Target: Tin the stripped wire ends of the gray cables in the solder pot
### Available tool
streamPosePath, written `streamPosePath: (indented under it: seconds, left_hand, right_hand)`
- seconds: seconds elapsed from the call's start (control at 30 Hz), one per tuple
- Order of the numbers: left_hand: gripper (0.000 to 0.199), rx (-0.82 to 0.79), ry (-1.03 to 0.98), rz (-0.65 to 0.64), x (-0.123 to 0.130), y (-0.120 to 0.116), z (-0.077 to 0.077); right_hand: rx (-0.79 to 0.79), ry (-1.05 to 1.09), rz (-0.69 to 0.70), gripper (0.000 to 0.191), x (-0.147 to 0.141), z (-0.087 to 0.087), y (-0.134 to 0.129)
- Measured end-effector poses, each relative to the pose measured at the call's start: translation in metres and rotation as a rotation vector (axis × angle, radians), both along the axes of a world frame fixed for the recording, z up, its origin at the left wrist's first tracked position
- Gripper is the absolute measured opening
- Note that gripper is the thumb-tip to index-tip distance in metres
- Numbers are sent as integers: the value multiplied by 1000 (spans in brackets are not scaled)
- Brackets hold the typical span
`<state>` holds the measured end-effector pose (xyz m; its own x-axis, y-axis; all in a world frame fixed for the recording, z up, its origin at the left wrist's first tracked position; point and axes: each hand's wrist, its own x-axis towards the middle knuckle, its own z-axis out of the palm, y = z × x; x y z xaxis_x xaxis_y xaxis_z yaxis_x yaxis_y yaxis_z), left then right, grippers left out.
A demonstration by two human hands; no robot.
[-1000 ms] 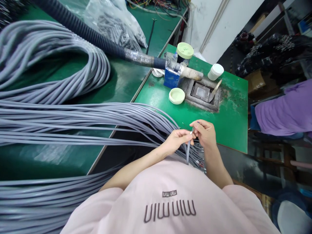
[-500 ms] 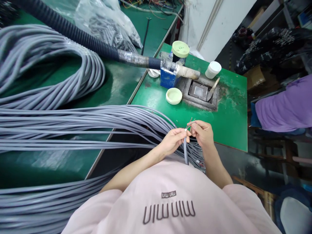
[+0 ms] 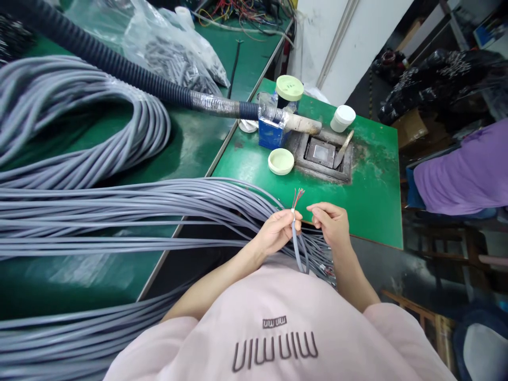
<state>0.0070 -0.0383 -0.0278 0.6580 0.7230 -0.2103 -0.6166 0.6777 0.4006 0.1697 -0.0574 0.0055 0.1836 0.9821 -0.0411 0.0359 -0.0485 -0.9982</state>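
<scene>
My left hand (image 3: 275, 233) pinches a grey sheathed cable (image 3: 296, 246) near its end. Fine stripped wires (image 3: 297, 197), reddish and pale, fan out above my fingertips. The cable runs down from the hand and curves towards the bundle. My right hand (image 3: 331, 222) is a little to the right of the wires, holding nothing, with its thumb and fingers slightly apart. Many long grey cables (image 3: 119, 211) stretch from the left across the bench edge and pass under my left forearm, their ends gathered below my hands.
A coil of grey cable (image 3: 79, 137) and a black corrugated hose (image 3: 119, 71) lie on the left bench. On the green bench (image 3: 369, 211) stand a metal pot (image 3: 321, 153), blue box (image 3: 270, 135), pale green lid (image 3: 281, 161) and white jar (image 3: 343, 118).
My right hand has let go of the stripped wires and moved right, leaving a gap. The wires now stand free above my left hand, and the view has shifted slightly.
</scene>
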Motion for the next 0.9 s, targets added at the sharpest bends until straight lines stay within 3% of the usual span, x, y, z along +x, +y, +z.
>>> streamPosePath:
  seconds: [0.37,0.53,0.73,0.9]
  left_hand:
    - [36,16,83,-10,3,1,3]
    - [35,51,83,-31,2,-1,2]
    - [39,145,17,-121,1,-4,2]
    - [33,144,6,-84,-3,-3,-2]
  right_hand:
    - [8,-117,5,14,-9,22,13]
    - [-30,2,41,14,-17,23,27]
    - [-184,194,166,13,-28,14,41]
    - [-85,207,111,10,-17,18,37]
